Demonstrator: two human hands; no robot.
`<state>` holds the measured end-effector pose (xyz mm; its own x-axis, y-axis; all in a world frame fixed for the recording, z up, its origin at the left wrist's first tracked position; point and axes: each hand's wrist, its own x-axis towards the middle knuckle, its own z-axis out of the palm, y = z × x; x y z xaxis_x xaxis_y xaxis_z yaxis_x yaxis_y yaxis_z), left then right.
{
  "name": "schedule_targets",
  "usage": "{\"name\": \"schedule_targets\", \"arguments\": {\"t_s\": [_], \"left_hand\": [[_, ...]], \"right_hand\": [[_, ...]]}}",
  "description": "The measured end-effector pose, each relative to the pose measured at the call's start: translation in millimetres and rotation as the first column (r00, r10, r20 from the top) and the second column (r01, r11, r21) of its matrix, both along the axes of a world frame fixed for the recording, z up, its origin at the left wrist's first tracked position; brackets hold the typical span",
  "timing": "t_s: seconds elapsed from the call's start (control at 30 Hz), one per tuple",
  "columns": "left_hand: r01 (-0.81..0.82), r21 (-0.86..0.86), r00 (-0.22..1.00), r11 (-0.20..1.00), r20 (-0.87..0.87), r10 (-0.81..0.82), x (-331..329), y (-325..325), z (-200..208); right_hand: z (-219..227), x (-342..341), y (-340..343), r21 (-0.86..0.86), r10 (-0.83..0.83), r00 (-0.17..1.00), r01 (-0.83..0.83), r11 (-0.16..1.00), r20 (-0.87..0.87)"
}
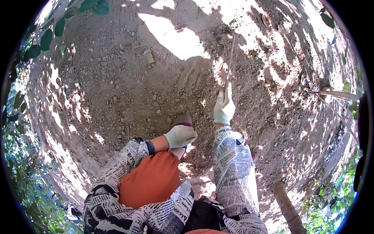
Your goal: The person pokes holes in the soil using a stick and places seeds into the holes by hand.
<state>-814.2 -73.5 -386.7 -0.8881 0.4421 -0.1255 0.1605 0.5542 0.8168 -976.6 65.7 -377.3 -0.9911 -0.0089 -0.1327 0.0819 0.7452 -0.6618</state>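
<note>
My right hand (224, 108), in a whitish work glove, is closed around the near end of a long thin stick-like tool (231, 58). One finger lies stretched along it. The tool reaches away over the soil, and its far end touches or nearly touches the ground beside a sunlit patch; what that end is like is too small to tell. My left hand (180, 136), gloved the same way, hangs with curled fingers in front of my orange-clad left knee (150, 179), above my shoe (182, 120). Nothing shows in its fingers.
Dry, crumbly soil (117, 78) with small clods and patches of sunlight spreads around me. A tree trunk (288, 208) rises at the lower right. Thin branches (339, 93) jut in at the right edge, and green leaves (46, 39) hang at the upper left.
</note>
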Motion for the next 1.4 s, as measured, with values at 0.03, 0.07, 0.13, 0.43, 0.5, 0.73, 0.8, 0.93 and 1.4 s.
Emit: {"name": "schedule_targets", "arguments": {"t_s": [0.03, 0.07, 0.13, 0.43, 0.5, 0.73, 0.8, 0.93, 1.4], "left_hand": [[-0.127, 0.038, 0.991, 0.991, -0.030, 0.128, -11.9, -7.6, 6.3], [-0.254, 0.081, 0.965, 0.964, -0.052, 0.258, -22.3, -17.1, 6.6], [-0.542, -0.035, 0.815, 0.840, -0.264, 0.515, -57.2, -65.9, 1.6], [-0.630, -0.669, 0.639, 0.394, -0.158, 0.753, -159.0, -210.2, -22.1], [-0.661, -0.632, 0.627, 0.404, -0.169, 0.761, -153.8, -228.9, -38.5], [-0.726, -0.504, 0.654, 0.469, -0.294, 0.697, -216.7, -210.5, -40.9], [-0.681, -0.118, 0.698, 0.723, -0.405, 0.591, -243.9, -204.2, -35.3], [-0.562, -0.308, 0.809, 0.767, -0.012, 0.588, -296.2, -132.1, 9.3], [-0.630, -0.694, 0.583, 0.349, -0.125, 0.803, 147.8, -240.7, 25.6]], "right_hand": [[-3.3, -21.9, -5.7, 0.053, 0.013, 1.000, -0.013, 0.999, 0.004], [-6.2, -32.9, -10.3, 0.107, 0.028, 1.000, -0.029, 0.994, 0.013], [-6.1, -26.6, -15.7, 0.120, 0.072, 0.995, -0.080, 0.990, 0.072], [23.9, 158.7, 42.1, 0.164, 0.224, 0.946, -0.266, 0.950, 0.235], [39.0, 184.4, 52.3, 0.141, 0.220, 0.918, -0.279, 0.950, 0.330], [42.6, 179.9, 66.3, -0.015, 0.128, 0.968, -0.128, 0.992, 0.217], [50.2, 155.5, 48.2, -0.038, 0.101, 0.963, -0.095, 0.995, 0.251], [47.9, 108.9, 49.1, 0.049, 0.098, 0.964, -0.113, 0.992, 0.246], [48.5, -11.8, -23.7, -0.100, 0.169, 0.957, -0.149, 0.984, 0.235]]}}
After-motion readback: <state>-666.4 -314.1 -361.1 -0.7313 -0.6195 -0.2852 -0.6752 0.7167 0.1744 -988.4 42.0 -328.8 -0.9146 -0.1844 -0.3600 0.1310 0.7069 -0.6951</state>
